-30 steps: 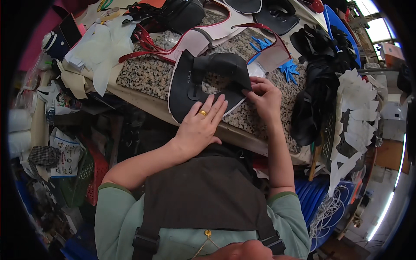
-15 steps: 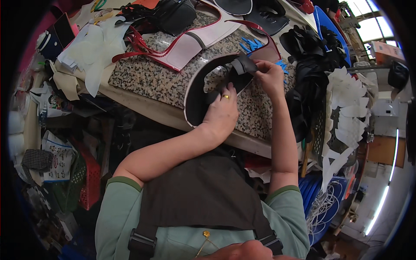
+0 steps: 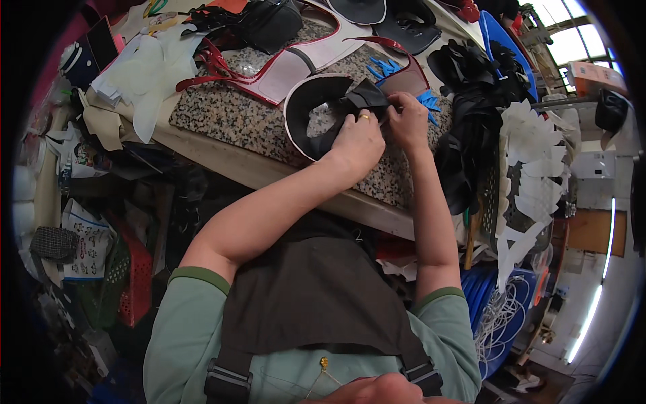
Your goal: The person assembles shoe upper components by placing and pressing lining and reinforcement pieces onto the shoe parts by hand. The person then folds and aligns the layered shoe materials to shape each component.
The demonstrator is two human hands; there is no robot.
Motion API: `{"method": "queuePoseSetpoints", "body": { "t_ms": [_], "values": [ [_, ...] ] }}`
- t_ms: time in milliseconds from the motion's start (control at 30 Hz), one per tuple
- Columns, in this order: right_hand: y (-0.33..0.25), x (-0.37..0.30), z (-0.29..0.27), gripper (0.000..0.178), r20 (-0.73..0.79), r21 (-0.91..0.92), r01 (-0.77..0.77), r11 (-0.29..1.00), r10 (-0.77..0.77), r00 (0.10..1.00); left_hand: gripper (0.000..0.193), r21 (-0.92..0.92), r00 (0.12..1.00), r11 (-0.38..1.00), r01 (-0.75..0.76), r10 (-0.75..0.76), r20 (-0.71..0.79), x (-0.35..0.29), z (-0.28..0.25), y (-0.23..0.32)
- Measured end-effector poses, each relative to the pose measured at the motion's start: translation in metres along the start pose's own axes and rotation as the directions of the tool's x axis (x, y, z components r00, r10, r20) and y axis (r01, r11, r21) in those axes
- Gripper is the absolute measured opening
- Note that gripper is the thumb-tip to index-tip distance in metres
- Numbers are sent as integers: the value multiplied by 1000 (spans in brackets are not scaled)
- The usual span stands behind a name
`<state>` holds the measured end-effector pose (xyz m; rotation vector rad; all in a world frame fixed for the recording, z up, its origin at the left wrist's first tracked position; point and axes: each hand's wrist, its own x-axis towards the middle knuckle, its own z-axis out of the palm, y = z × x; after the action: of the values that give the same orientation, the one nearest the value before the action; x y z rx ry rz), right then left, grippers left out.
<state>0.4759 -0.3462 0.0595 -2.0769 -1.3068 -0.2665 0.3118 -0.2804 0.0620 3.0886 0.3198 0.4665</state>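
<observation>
A curved black leather-like piece with a pale edge lies on the speckled stone slab, bent round in a loop. My left hand presses on its near right side, fingers curled onto the black material. At its right end my right hand pinches the edge between thumb and fingers. A folded black flap stands up just beyond my left fingertips. Behind it lies a pinkish-white shoe-upper-like piece with red trim. My fingertips partly hide the spot where both hands meet.
Blue spiky scraps lie right of my right hand. Black cut pieces heap along the slab's right side, with a crate of white scraps beyond. White sheets lie at the left. More black pieces sit at the back.
My left hand has slid right and slightly away from me, closer to my right hand. My right hand has shifted a little left. The black piece has turned and moved slightly away.
</observation>
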Motion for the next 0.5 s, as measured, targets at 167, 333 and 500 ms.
{"method": "queuePoseSetpoints", "body": {
  "t_ms": [167, 333, 500],
  "values": [
    [-58, -29, -8, 13, 35, 174, -201, 964, 198, 980, 38, 111, 990, 984, -138, 139, -3, -43, -39, -28],
    [-104, -54, 4, 21, 55, -152, -235, 960, 246, 968, 46, 66, 992, 993, -99, 104, -67, -99, -17, -30],
    [-125, -27, 11, 26, 216, -488, -207, 848, 347, 913, 49, -106, 987, 993, 61, -76, -140, -108, -7, -15]
  ]
}}
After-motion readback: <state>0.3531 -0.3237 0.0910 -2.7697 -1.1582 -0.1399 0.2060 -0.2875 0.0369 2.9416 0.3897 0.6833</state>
